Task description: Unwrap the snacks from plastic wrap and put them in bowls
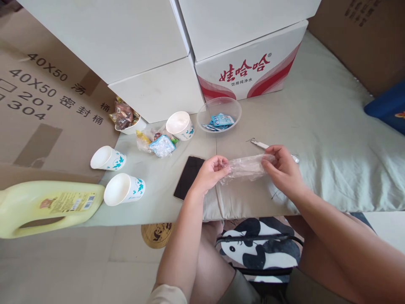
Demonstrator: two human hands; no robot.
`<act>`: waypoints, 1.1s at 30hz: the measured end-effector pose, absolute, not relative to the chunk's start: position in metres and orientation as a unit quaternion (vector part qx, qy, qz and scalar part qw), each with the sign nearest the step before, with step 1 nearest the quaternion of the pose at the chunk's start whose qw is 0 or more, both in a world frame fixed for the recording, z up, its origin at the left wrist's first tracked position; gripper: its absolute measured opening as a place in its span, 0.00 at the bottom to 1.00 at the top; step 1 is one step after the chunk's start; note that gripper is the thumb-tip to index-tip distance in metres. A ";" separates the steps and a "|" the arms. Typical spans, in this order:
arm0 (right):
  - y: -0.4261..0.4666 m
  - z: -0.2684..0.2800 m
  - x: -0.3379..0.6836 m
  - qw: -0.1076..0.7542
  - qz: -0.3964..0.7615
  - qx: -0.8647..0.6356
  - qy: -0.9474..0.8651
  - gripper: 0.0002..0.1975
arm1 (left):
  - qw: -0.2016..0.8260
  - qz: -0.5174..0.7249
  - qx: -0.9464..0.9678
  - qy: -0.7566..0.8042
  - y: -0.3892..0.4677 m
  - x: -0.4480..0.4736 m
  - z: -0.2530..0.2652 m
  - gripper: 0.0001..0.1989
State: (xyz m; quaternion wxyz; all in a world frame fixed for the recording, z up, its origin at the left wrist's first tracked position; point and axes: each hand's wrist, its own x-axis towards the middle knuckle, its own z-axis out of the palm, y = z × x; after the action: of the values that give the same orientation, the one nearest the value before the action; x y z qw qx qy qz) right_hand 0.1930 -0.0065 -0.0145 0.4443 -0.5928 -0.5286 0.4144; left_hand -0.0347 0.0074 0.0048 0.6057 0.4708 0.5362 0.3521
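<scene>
A crinkled clear plastic bag [247,168] is stretched between my two hands above the cloth-covered surface. My left hand [210,173] pinches its left end between thumb and fingers. At the other end, my right hand [283,169] grips the plastic with its fingers curled. Just beyond the right hand lies a slim white-handled tool [259,144], partly covered by the fingers; its kind is unclear. A dark-screened phone [189,177] lies beside my left hand, partly behind it. Farther back stands a clear plastic bowl [219,101] with several blue packets [221,120] in it.
Paper cups [125,190] lie tipped or stand at the left, near a yellow jug [63,204]. Wrapped items [162,145] sit by an upright cup [180,125]. White cartons [247,69] border the back. A blue object [387,107] is at the right.
</scene>
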 end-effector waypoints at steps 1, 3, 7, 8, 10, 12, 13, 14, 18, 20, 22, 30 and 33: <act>-0.006 -0.012 0.193 0.447 0.403 -0.604 -0.523 0.13 | 0.605 0.352 0.472 0.536 0.008 -0.035 0.005 0.18; -0.007 -0.009 0.193 0.448 0.384 -0.625 -0.511 0.13 | 0.602 0.345 0.476 0.540 0.008 -0.035 0.005 0.18; -0.007 -0.009 0.193 0.457 0.375 -0.612 -0.525 0.16 | 0.595 0.334 0.482 0.550 0.008 -0.033 0.003 0.16; -0.007 -0.009 0.192 0.455 0.379 -0.601 -0.537 0.18 | 0.592 0.336 0.483 0.551 0.008 -0.033 0.002 0.16; -0.007 -0.011 0.192 0.437 0.394 -0.587 -0.555 0.25 | 0.586 0.341 0.490 0.548 0.007 -0.033 0.002 0.16; -0.007 -0.011 0.193 0.415 0.416 -0.586 -0.558 0.29 | 0.596 0.332 0.502 0.531 0.006 -0.036 0.004 0.18; -0.006 -0.011 0.193 0.411 0.431 -0.583 -0.552 0.30 | 0.611 0.321 0.509 0.515 0.006 -0.038 0.005 0.20; -0.007 -0.011 0.193 0.412 0.449 -0.576 -0.545 0.29 | 0.629 0.307 0.514 0.495 0.005 -0.041 0.007 0.21; -0.009 -0.007 0.193 0.392 0.546 -0.507 -0.540 0.29 | 0.662 0.272 0.543 0.440 0.004 -0.047 0.014 0.23; -0.010 -0.008 0.192 0.359 0.588 -0.464 -0.557 0.30 | 0.649 0.257 0.565 0.439 0.004 -0.044 0.013 0.24; -0.011 -0.011 0.191 0.349 0.600 -0.440 -0.570 0.31 | 0.653 0.222 0.574 0.441 0.002 -0.039 0.011 0.23; -0.005 -0.030 0.190 0.467 0.586 -0.450 -0.485 0.31 | 0.629 0.273 0.524 0.505 0.001 -0.028 0.004 0.12; -0.008 -0.026 0.185 0.397 0.629 -0.415 -0.523 0.33 | 0.633 0.295 0.514 0.498 0.001 -0.027 0.004 0.12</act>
State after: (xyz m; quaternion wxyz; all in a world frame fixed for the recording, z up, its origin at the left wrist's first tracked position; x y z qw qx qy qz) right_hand 0.1855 -0.0080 -0.0260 0.3974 -0.4155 -0.5232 0.6290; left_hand -0.0275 0.0015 0.0040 0.6326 0.5144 0.4984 0.2945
